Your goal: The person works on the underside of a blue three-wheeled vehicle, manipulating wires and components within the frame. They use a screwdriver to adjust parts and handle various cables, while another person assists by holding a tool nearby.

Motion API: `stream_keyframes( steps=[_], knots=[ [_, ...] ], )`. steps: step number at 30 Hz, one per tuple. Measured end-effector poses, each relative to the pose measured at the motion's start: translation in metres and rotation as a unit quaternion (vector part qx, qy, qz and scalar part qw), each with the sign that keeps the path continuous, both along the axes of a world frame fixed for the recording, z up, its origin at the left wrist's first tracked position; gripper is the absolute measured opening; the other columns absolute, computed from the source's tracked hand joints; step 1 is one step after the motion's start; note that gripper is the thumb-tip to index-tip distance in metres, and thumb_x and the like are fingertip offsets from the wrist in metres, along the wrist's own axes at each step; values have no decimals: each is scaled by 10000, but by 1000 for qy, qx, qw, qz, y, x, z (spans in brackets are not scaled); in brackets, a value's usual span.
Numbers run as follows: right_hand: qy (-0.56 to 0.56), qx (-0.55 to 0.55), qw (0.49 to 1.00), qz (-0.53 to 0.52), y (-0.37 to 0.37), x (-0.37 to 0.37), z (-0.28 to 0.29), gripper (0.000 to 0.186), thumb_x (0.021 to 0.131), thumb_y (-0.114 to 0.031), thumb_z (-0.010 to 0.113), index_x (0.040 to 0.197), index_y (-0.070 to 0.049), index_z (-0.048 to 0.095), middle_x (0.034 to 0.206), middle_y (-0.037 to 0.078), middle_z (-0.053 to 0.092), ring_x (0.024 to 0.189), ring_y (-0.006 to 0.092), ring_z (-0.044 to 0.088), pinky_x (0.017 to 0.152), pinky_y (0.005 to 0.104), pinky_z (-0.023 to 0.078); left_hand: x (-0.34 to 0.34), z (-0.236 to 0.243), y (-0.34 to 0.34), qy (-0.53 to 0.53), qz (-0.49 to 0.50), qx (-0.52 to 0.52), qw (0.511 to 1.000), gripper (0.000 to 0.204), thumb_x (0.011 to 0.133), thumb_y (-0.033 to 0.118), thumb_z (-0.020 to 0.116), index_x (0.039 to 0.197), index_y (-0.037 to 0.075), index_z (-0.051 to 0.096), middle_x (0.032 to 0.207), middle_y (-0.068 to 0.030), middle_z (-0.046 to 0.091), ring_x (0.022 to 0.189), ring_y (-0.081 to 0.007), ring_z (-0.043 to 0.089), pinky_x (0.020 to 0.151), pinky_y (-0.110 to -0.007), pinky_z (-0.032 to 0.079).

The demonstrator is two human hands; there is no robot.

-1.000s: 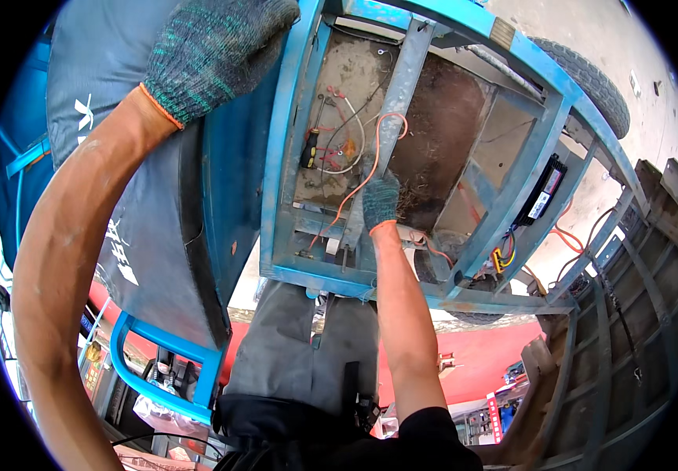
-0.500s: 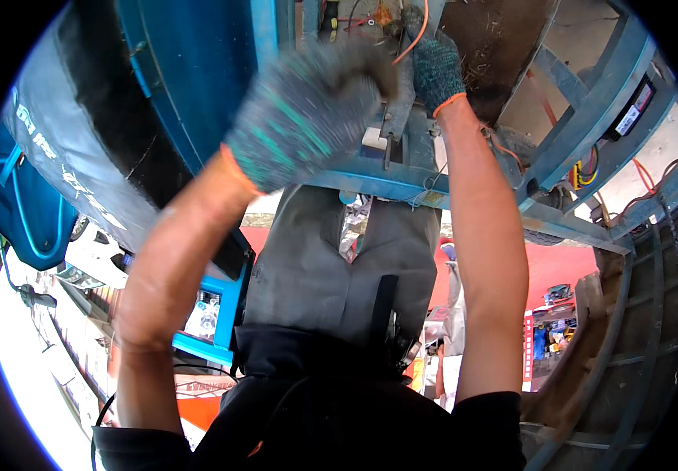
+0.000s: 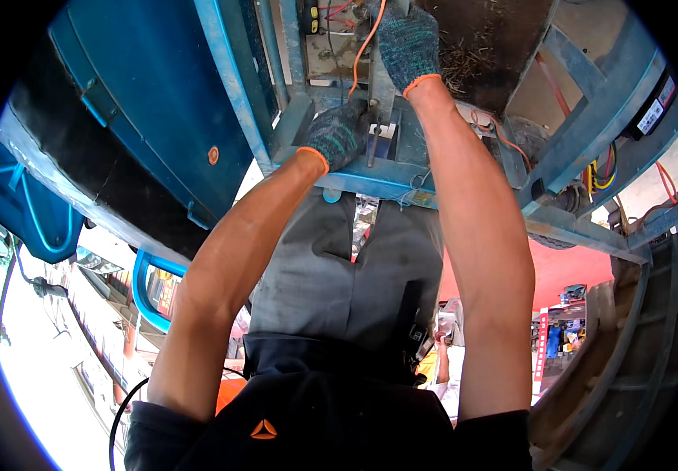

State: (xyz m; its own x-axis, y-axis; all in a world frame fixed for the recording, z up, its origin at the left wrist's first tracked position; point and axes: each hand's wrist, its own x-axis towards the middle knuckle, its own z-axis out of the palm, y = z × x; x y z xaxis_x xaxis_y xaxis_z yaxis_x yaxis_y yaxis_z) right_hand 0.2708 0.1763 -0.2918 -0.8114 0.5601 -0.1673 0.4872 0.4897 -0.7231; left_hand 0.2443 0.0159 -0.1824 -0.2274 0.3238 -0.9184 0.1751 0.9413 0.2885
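Both my hands wear dark grey-green knitted gloves with orange cuffs. My left hand point(image 3: 337, 136) is low over the blue metal frame point(image 3: 406, 179), beside a thin upright metal rod point(image 3: 374, 141). Its fingers are curled, and what they hold, if anything, is hidden. My right hand point(image 3: 408, 45) is farther away at the upper edge, closed near the top of a grey metal bar point(image 3: 382, 82). Its fingertips are partly out of sight, so its hold cannot be made out. An orange wire point(image 3: 366, 45) runs between the hands, with a thin dark cable point(image 3: 333, 47) left of it.
A blue panel point(image 3: 147, 102) with a black lower band stands at the left. A brown board point(image 3: 488, 55) with straw-like debris lies beyond my right hand. Coloured wires point(image 3: 604, 174) and a black box point(image 3: 653, 106) are on the right frame. A yellow-black tool handle point(image 3: 311, 17) is at the top.
My left hand has swung from a blurred raised position down to the frame beside the rod. My right hand has shifted slightly up and left. The view has moved too.
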Motion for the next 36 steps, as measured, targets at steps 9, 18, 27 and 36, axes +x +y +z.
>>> stream_keyframes(
  steps=[9,18,27,36],
  knots=[
    [-46,-196,976,-78,17,9,-17,248,924,-154,651,1105,-5,729,923,203,729,893,355,694,782,449,541,-7,-13,18,-45,-43,-124,990,492,996,507,550,1131,79,750,1101,-207,733,1019,-411,683,921,-470,515],
    [-54,-502,846,-172,62,117,44,277,940,-207,770,1155,-36,733,1030,84,743,894,113,659,802,297,559,32,-39,-10,-5,-122,-1,993,531,943,582,565,1032,103,777,1010,-184,748,989,-373,700,898,-476,532],
    [-109,-573,765,-272,38,144,49,226,945,-90,729,1165,-39,716,1036,35,733,917,115,667,821,268,551,35,-48,-27,-16,-234,58,970,522,907,563,620,1103,106,779,1123,-162,751,1083,-378,694,954,-468,530],
    [-189,-487,822,-227,-4,152,46,304,919,-227,730,1153,-33,737,1076,109,756,969,195,694,876,328,541,21,-9,24,3,-40,-146,988,582,896,599,622,984,46,783,981,-211,753,951,-395,713,900,-481,533]
  ],
)
